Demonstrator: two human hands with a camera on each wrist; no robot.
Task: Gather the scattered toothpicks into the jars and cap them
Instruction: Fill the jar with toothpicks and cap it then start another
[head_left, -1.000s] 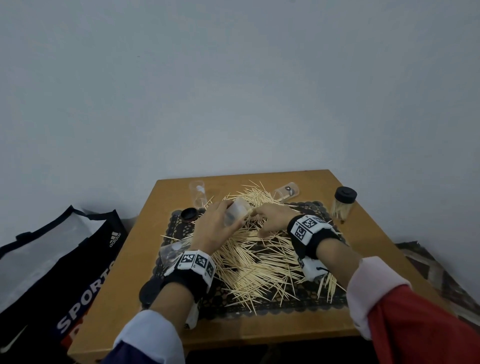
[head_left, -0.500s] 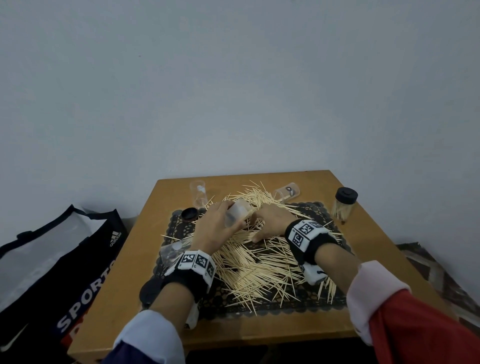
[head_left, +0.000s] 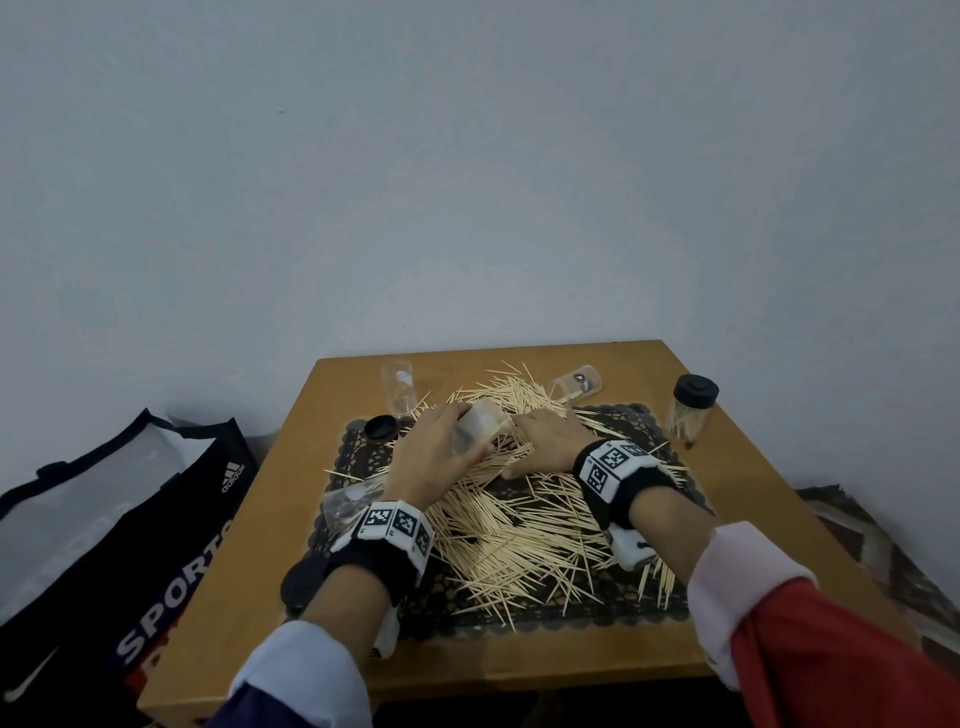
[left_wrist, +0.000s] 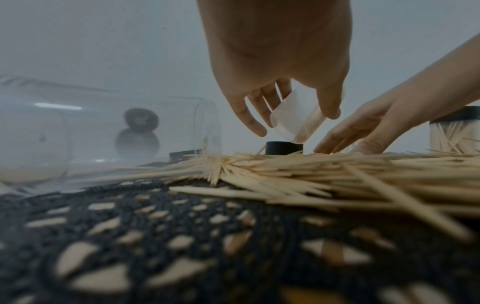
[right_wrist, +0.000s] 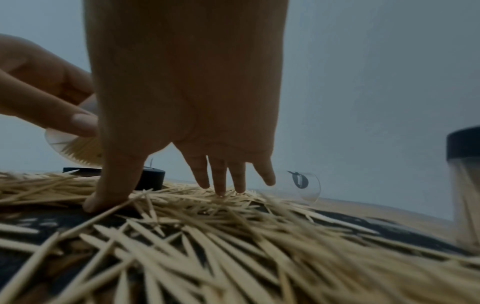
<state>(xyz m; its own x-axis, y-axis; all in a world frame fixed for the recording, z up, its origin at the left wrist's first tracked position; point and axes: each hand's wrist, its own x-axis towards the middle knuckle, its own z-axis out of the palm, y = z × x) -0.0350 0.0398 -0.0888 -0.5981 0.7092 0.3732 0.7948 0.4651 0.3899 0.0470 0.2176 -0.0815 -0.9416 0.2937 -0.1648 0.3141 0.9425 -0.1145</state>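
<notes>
Pale toothpicks lie strewn in a heap over a black lace mat on the wooden table. My left hand grips a clear jar tilted above the heap, and this jar has some toothpicks inside. My right hand rests just right of it with straight, spread fingers pressing on the toothpicks. A capped jar holding toothpicks stands at the right. Clear uncapped jars lie at the back left, back right and left.
A loose black cap sits on the mat's back left corner and another black cap by my left wrist. A black sports bag stands on the floor left of the table. A grey wall rises behind.
My right hand has slid a little toward me over the toothpicks, its fingers spreading flat. The left hand keeps the tilted jar in about the same place.
</notes>
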